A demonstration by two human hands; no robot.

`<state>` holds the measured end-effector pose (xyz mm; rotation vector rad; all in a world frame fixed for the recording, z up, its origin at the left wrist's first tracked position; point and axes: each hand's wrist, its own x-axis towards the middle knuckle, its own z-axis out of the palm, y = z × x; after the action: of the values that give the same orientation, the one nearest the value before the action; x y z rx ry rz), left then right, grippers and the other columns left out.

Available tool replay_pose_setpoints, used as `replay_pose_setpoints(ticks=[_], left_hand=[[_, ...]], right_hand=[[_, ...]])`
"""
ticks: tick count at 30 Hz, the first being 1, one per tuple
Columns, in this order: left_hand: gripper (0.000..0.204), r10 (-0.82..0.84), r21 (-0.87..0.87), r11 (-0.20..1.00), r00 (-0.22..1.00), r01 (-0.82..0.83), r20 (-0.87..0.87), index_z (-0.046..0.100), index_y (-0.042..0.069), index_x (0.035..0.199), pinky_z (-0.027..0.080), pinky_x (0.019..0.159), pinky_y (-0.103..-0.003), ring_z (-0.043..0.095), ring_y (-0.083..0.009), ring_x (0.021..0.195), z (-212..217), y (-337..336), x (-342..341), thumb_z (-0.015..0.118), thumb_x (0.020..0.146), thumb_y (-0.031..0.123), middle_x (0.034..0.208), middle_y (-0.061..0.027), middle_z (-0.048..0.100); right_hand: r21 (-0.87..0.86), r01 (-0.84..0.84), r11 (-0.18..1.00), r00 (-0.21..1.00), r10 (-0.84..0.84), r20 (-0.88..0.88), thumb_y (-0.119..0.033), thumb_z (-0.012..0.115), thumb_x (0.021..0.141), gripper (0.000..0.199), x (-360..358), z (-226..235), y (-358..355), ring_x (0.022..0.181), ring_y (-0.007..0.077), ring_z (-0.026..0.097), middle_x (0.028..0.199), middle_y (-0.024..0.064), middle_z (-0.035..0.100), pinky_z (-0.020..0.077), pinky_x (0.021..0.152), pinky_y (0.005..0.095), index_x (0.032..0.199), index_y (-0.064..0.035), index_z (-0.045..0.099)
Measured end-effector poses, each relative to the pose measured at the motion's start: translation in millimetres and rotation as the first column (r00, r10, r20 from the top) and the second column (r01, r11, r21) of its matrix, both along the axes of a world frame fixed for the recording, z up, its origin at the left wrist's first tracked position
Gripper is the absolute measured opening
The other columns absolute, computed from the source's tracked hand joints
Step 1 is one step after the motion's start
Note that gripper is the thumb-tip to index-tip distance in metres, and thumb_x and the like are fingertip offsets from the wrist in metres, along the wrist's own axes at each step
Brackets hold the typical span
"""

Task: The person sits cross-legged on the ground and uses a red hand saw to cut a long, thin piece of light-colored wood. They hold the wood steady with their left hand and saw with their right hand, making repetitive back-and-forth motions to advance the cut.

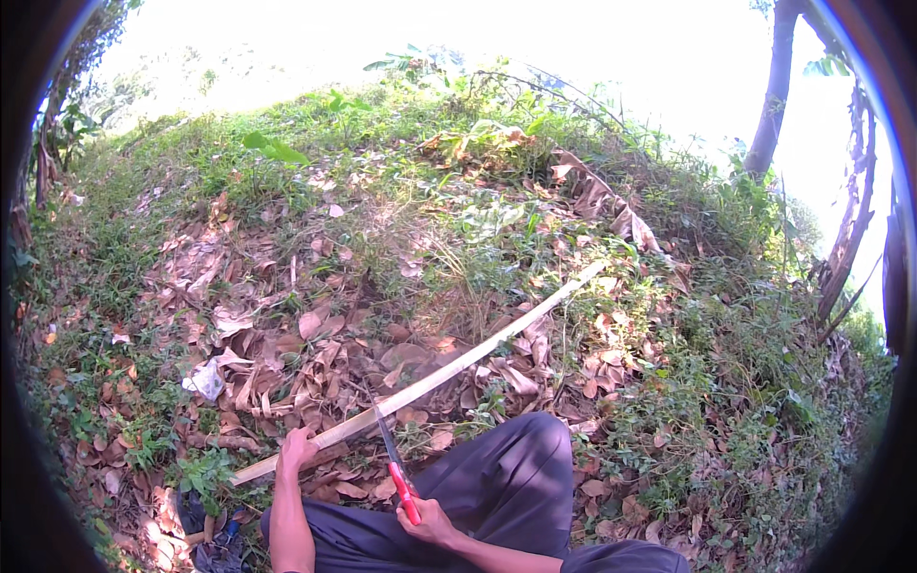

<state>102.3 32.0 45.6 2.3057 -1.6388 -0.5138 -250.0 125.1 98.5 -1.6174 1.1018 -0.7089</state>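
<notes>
Red handle (402, 489) part. hidden by R grip (429, 523); L forearm (290, 533) cut off, btm.

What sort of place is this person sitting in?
Outdoors, probably an overgrown hillside or a clearing near trees: dry leaves lie scattered about, green weeds grow thickly, and a tree trunk rises at upper right.

Dry leaves (406, 357), green weeds (726, 368), 1 white scrap (203, 380).

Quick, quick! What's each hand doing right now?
Left hand: closed, holding the long pale pole near its lower-left end.
Right hand: closed, holding the red-handled blade by its handle.
</notes>
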Motion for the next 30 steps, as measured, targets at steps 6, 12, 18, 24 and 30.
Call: replay_pose_setpoints(ticks=[6, 12, 18, 24, 30], left_hand=[[0.036, 0.015, 0.037, 0.999, 0.998, -0.013, -0.060, 0.071, 0.006, 0.105, 0.051, 0.090, -0.043, 0.066, -0.0378, 0.099, -0.3, -3.0, -4.9, 0.069, 0.075, 0.024, 0.100, -0.0238, 0.068], [0.033, -0.011, -0.016, 1.000, 0.998, 0.010, -0.061, 0.069, 0.003, 0.103, 0.050, 0.091, -0.047, 0.062, -0.0413, 0.103, 2.8, -3.0, -6.7, 0.069, 0.075, 0.023, 0.101, -0.0255, 0.065], [0.042, 0.107, -0.310, 0.948, 0.990, -0.073, 0.094, 0.059, 0.005, 0.120, 0.045, 0.088, -0.053, 0.056, -0.0426, 0.102, 35.0, -9.5, -46.1, 0.062, 0.090, 0.033, 0.108, -0.0244, 0.056], [0.043, 0.272, -0.355, 0.910, 0.954, -0.214, 0.124, 0.056, 0.003, 0.115, 0.040, 0.093, -0.054, 0.053, -0.0412, 0.108, -17.5, -45.7, -88.3, 0.053, 0.096, 0.041, 0.112, -0.0241, 0.051], [0.033, 0.408, -0.484, 0.840, 0.873, -0.245, 0.266, 0.067, 0.005, 0.083, 0.042, 0.085, -0.051, 0.057, -0.0343, 0.093, -36.7, -44.5, -90.0, 0.054, 0.091, 0.034, 0.088, -0.0138, 0.061]], right_hand=[[-0.026, 0.050, 0.998, 0.997, -0.048, 0.062, -0.020, 0.066, 0.088, 0.019, -3.9, 2.0, 6.7, 0.055, 0.0246, 0.063, 0.062, 0.0141, 0.061, 0.0508, 0.059, 0.0374, 0.089, -0.0015, 0.064], [-0.037, 0.067, 0.997, 0.997, -0.066, 0.047, -0.021, 0.066, 0.089, 0.020, -8.8, 8.9, 4.6, 0.052, 0.0238, 0.061, 0.059, 0.0135, 0.059, 0.0493, 0.056, 0.0371, 0.088, -0.0003, 0.063], [0.008, 0.046, 0.999, 0.997, -0.046, 0.067, -0.021, 0.065, 0.088, 0.021, -5.6, 5.4, -1.4, 0.053, 0.0240, 0.057, 0.061, 0.0151, 0.055, 0.0484, 0.059, 0.0391, 0.087, -0.0004, 0.061], [0.104, -0.053, 0.993, 0.990, 0.039, 0.132, -0.023, 0.067, 0.091, 0.024, -30.5, 16.2, -27.9, 0.063, 0.0072, 0.049, 0.071, -0.0039, 0.055, 0.0429, 0.060, 0.0264, 0.101, -0.0010, 0.065], [0.063, 0.027, 0.998, 0.993, -0.034, 0.111, -0.026, 0.065, 0.093, 0.025, -45.7, 46.3, -42.0, 0.059, 0.0045, 0.045, 0.067, -0.0047, 0.052, 0.0372, 0.054, 0.0241, 0.093, -0.0007, 0.067]])
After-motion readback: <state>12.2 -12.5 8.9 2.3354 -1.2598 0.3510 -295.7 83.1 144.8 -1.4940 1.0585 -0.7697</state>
